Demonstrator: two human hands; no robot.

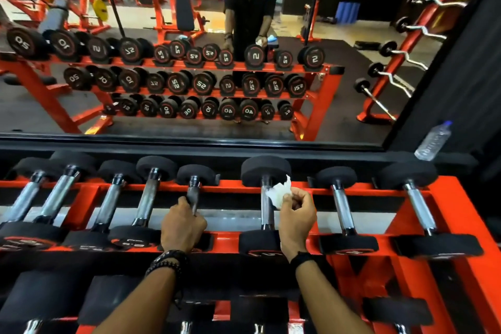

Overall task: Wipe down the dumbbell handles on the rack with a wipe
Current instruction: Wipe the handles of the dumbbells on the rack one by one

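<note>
An orange rack [450, 198] carries several black dumbbells with steel handles on its top tier. My left hand [182, 226] grips the handle of a small dumbbell [194, 192] near the middle. My right hand [296, 218] pinches a crumpled white wipe [279, 192] right beside the handle of the neighbouring larger dumbbell [266, 209]; the wipe touches that handle's right side. More handles stand to the left [148, 198] and to the right [343, 206].
A wall mirror [189, 62] behind the rack reflects the gym, the rack and a person. A clear plastic water bottle [433, 141] leans on the ledge at the right. Lower rack tiers with bigger dumbbells [40, 298] lie below my arms.
</note>
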